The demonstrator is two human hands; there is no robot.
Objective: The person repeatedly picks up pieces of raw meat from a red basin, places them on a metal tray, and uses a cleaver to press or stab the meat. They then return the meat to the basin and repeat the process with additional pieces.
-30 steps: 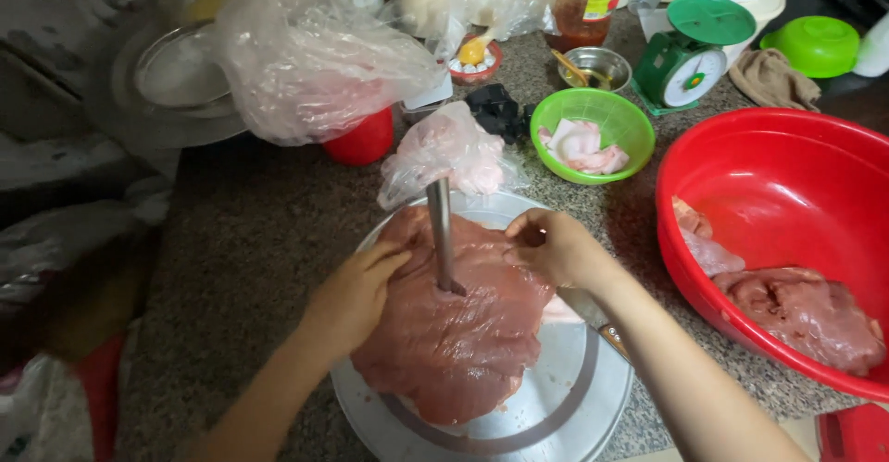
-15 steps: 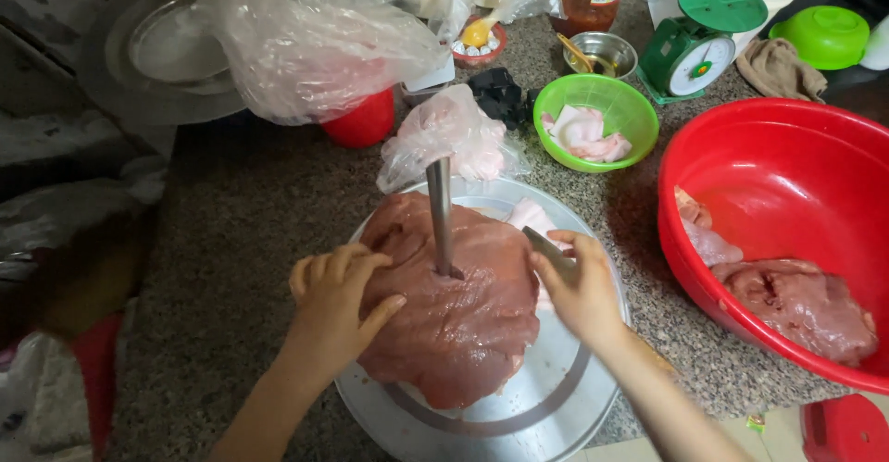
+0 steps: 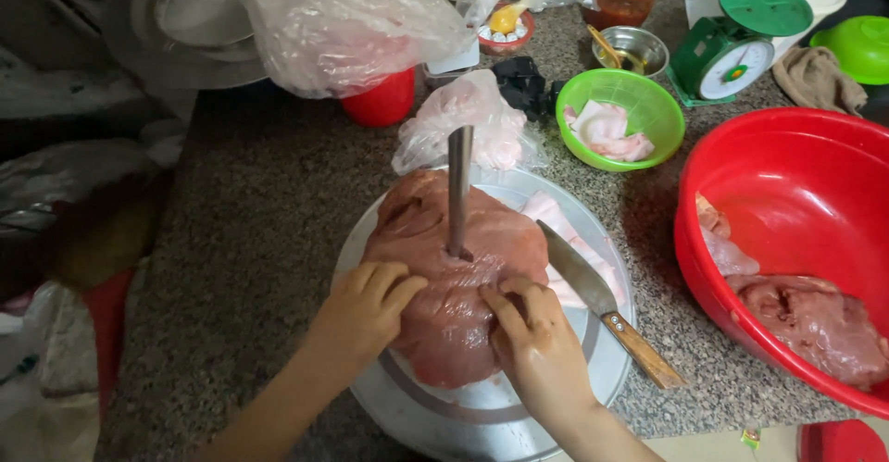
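A large slab of raw pink meat (image 3: 444, 240) sits impaled on an upright metal spike (image 3: 459, 184) over a round metal tray (image 3: 593, 379). My left hand (image 3: 366, 309) presses on the meat's near left side. My right hand (image 3: 537, 346) presses on its near right side, fingers on the surface. Neither hand holds anything. A knife with a wooden handle (image 3: 607, 305) lies on the tray just right of my right hand, blade pointing away from me.
A big red basin (image 3: 787, 193) with more raw meat (image 3: 815, 323) stands at the right. Behind are a green bowl of pale scraps (image 3: 619, 119), a green kitchen scale (image 3: 741, 45), plastic bags (image 3: 343, 22) and a red cup (image 3: 381, 101) on the speckled counter.
My right hand has let go of the knife, which now lies on the tray. Both hands have moved down onto the near side of the meat.
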